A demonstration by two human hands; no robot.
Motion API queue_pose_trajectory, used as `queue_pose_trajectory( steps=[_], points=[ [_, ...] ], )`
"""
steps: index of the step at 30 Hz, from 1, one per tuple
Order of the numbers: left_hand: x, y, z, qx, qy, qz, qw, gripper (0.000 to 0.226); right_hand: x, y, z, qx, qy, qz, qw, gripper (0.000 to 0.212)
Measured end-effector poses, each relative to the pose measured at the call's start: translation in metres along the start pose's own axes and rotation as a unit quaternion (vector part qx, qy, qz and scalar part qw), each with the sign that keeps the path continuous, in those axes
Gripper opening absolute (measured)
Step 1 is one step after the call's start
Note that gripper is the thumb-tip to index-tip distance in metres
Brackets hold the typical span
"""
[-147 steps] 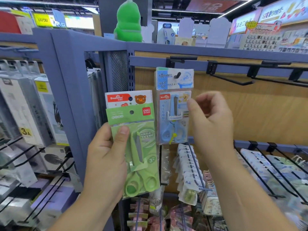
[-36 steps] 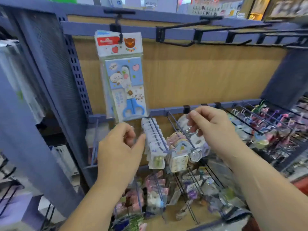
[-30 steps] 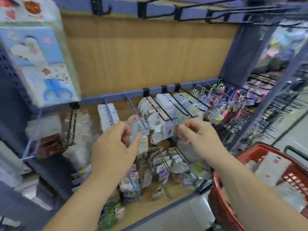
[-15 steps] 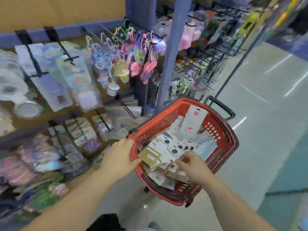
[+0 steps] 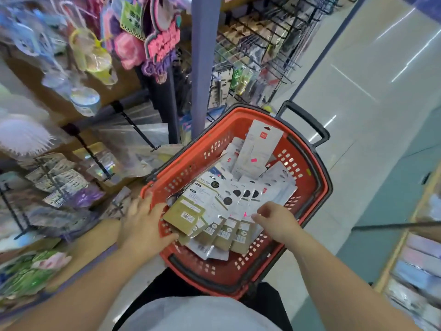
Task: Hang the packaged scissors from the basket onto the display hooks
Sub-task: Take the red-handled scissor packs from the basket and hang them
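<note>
Now packs (image 5: 195, 211) in basket (image 5: 310, 194), hang-holes away; left hand (image 5: 143, 225), right hand (image 5: 276, 220): fingers' grip unclear.

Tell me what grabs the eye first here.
A red basket sits at centre, piled with white and olive packs. The left hand is at its near-left rim, and the right hand is over the packs. Pink goods hang at upper left.
</note>
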State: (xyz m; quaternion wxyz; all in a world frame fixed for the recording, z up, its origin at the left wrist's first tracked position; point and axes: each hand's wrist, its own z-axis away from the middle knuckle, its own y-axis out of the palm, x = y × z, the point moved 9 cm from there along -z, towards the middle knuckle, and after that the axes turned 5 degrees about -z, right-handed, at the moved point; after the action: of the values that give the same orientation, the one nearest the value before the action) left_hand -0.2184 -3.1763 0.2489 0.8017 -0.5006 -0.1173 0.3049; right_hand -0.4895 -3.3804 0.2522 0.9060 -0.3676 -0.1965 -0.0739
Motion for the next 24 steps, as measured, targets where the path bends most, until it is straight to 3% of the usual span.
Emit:
queue_pose_trajectory(
  steps=[3, 6, 10, 14, 18, 21, 24],
  points=[
    [-0.002, 0.009, 0.0, -0.007, -0.013, 0.004, 1.0, 0.092, 0.005, 0.007, -0.025, 0.037, 0.007, 0.016, 0.999, 0.05],
    [-0.007, 0.013, 0.001, -0.046, 0.002, -0.039, 0.998, 0.086, 0.001, 0.009, -0.049, 0.038, 0.048, -0.041, 0.997, 0.065],
    [-0.03, 0.018, -0.001, -0.098, 0.019, -0.018, 0.995, 0.091, -0.009, 0.014, -0.074, 0.047, 0.08, -0.145, 0.985, 0.061],
    [-0.048, 0.036, -0.018, 0.001, -0.056, 0.064, 0.996, 0.098, -0.006, 0.028, -0.088, 0.102, 0.062, -0.149, 0.982, 0.076],
    [-0.051, 0.069, -0.042, 0.076, -0.122, 0.135, 0.98, 0.109, -0.003, 0.042, -0.096, 0.145, 0.07, -0.265, 0.951, 0.067],
    [-0.057, 0.088, -0.049, 0.117, -0.136, 0.128, 0.975, 0.112, 0.01, 0.047, -0.098, 0.176, 0.04, -0.354, 0.918, 0.083],
    [-0.064, 0.097, -0.049, 0.134, -0.153, 0.168, 0.965, 0.105, 0.023, 0.052, -0.095, 0.225, 0.0, -0.34, 0.913, 0.093]
  ],
)
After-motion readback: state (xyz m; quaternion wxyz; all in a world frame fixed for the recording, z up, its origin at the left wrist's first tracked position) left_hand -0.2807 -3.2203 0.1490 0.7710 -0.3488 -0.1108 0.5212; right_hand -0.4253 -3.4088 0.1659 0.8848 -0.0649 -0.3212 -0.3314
